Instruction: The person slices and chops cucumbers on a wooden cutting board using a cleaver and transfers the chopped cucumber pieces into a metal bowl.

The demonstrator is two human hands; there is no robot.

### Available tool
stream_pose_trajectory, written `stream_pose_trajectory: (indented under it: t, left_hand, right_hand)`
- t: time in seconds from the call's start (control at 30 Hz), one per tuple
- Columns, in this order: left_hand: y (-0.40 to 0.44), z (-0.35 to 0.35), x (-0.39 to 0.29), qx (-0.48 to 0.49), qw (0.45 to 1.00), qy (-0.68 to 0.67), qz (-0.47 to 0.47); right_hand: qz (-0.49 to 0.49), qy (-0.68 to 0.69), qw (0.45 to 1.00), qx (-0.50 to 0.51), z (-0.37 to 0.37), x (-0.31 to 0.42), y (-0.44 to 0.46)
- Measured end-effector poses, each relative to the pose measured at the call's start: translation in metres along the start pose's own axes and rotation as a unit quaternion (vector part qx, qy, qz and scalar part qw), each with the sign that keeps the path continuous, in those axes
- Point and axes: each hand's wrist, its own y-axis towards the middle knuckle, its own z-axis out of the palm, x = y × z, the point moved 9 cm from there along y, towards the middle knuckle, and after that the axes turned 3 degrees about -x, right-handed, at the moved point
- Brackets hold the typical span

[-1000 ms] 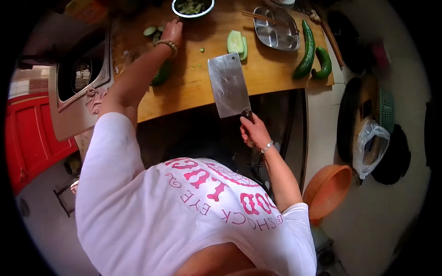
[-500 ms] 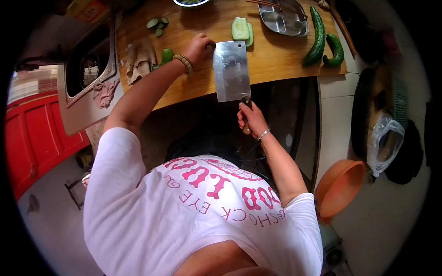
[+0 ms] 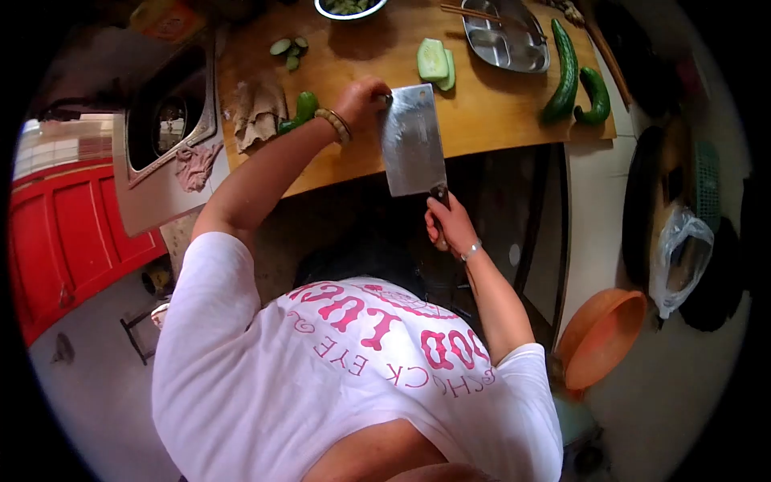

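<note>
My right hand is wrapped round the dark handle of a cleaver, its broad blade lying flat-side up over the table's front edge. At the blade's left edge is my left hand, fingers closed; a small dark bit shows at its fingertips, too little to name. Two pale green cut cucumber slices lie beyond the blade tip, one partly over the other. Left of my left wrist rests a green cucumber piece, partly hidden by the forearm. Several small cucumber cuts lie farther back.
On the wooden table are a steel divided tray with chopsticks, a long cucumber, a curved cucumber, a brown cloth and a bowl of green pieces. A sink adjoins on the left.
The view has shifted, so the table things sit lower and farther right. Both hands and the cleaver keep nearly the same arrangement; the blade is slightly lower relative to the slices.
</note>
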Motion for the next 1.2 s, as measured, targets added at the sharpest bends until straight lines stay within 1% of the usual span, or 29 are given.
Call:
stream_pose_trajectory:
  t: [0.07, 0.13, 0.17, 0.2, 0.27, 0.33, 0.37, 0.4, 0.43, 0.47, 0.53, 0.57, 0.63, 0.67, 0.7, 0.73, 0.77, 0.83, 0.87, 0.93, 0.97, 1.0, 1.07, 1.1, 1.13, 1.17, 1.2]
  left_hand:
    - [0.001, -0.013, -0.015, -0.002, 1.0, -0.011, 0.001]
    - [0.006, -0.034, -0.038, -0.047, 0.996, 0.026, 0.073]
    - [0.015, -0.047, -0.05, -0.052, 0.991, 0.041, 0.118]
    - [0.029, -0.061, -0.052, -0.054, 0.991, 0.04, 0.118]
    - [0.059, -0.093, -0.057, -0.095, 0.98, 0.037, 0.172]
    - [0.096, -0.121, -0.049, -0.145, 0.968, 0.134, 0.158]
    - [0.12, -0.127, -0.02, -0.116, 0.988, 0.036, 0.098]
    - [0.14, -0.13, 0.009, -0.086, 0.994, -0.062, 0.036]
    - [0.153, -0.14, 0.015, -0.104, 0.994, 0.018, 0.023]
    - [0.176, -0.144, 0.047, -0.114, 0.991, 0.063, 0.017]
    - [0.193, -0.158, 0.089, -0.153, 0.978, 0.138, -0.04]
    - [0.197, -0.159, 0.103, -0.156, 0.978, 0.136, -0.036]
    - [0.197, -0.164, 0.119, -0.16, 0.956, 0.239, -0.063]
    - [0.199, -0.166, 0.126, -0.16, 0.956, 0.238, -0.064]
    - [0.195, -0.169, 0.115, -0.151, 0.955, 0.25, -0.043]
    - [0.185, -0.169, 0.107, -0.143, 0.955, 0.26, -0.024]
    - [0.172, -0.167, 0.102, -0.143, 0.955, 0.259, -0.031]
    - [0.14, -0.181, 0.092, -0.263, 0.91, 0.317, -0.055]
    - [0.13, -0.176, 0.088, -0.26, 0.91, 0.317, -0.058]
    - [0.115, -0.165, 0.107, -0.248, 0.936, 0.185, -0.17]
    - [0.108, -0.162, 0.11, -0.273, 0.937, 0.118, -0.183]
    - [0.108, -0.156, 0.113, -0.27, 0.938, 0.115, -0.184]
    - [0.101, -0.156, 0.12, -0.337, 0.921, 0.046, -0.191]
    - [0.1, -0.159, 0.112, -0.328, 0.915, 0.101, -0.211]
    - [0.096, -0.158, 0.099, -0.332, 0.913, 0.104, -0.212]
    - [0.096, -0.156, 0.068, -0.353, 0.922, 0.113, -0.111]
    - [0.089, -0.149, 0.03, -0.369, 0.921, 0.124, -0.009]
  right_hand:
    - [-0.001, -0.017, 1.0, 0.002, 0.004, 0.01, -0.01]
    - [-0.008, -0.009, 1.0, -0.016, 0.008, 0.034, -0.024]
    - [-0.032, -0.03, 0.999, -0.018, 0.013, 0.054, -0.027]
    - [-0.056, -0.066, 0.996, -0.034, 0.018, 0.078, -0.03]
    - [-0.088, -0.128, 0.987, -0.037, 0.026, 0.118, -0.023]
    - [-0.104, -0.138, 0.984, -0.035, 0.035, 0.153, -0.006]
    - [-0.104, -0.118, 0.987, -0.034, 0.041, 0.168, 0.0]
    - [-0.108, -0.121, 0.986, -0.038, 0.043, 0.178, 0.012]
    - [-0.133, -0.102, 0.986, -0.018, 0.048, 0.19, 0.023]
    - [-0.156, -0.084, 0.984, 0.001, 0.053, 0.201, 0.032]
    - [-0.144, -0.1, 0.985, -0.007, 0.056, 0.218, 0.049]
    - [-0.133, -0.112, 0.985, -0.008, 0.058, 0.223, 0.054]
    - [-0.141, -0.105, 0.984, -0.013, 0.055, 0.228, 0.051]
    - [-0.143, -0.093, 0.985, -0.018, 0.052, 0.226, 0.046]
    - [-0.141, -0.096, 0.985, -0.018, 0.045, 0.223, 0.039]
    - [-0.127, -0.095, 0.986, -0.041, 0.03, 0.217, 0.029]
    - [-0.112, -0.094, 0.987, -0.063, 0.015, 0.209, 0.017]
    - [-0.081, -0.134, 0.981, -0.112, -0.007, 0.199, -0.02]
    - [-0.078, -0.132, 0.979, -0.133, -0.02, 0.191, -0.033]
    - [-0.074, -0.13, 0.976, -0.156, -0.044, 0.175, -0.048]
    - [-0.102, -0.114, 0.973, -0.17, -0.056, 0.169, -0.053]
    - [-0.13, -0.099, 0.969, -0.184, -0.065, 0.168, -0.06]
    - [-0.122, -0.109, 0.968, -0.193, -0.08, 0.165, -0.067]
    - [-0.155, -0.171, 0.951, -0.205, -0.086, 0.172, -0.07]
    - [-0.189, -0.232, 0.93, -0.214, -0.092, 0.179, -0.071]
    - [-0.192, -0.232, 0.93, -0.208, -0.1, 0.177, -0.067]
    - [-0.272, -0.29, 0.887, -0.237, -0.106, 0.187, -0.071]
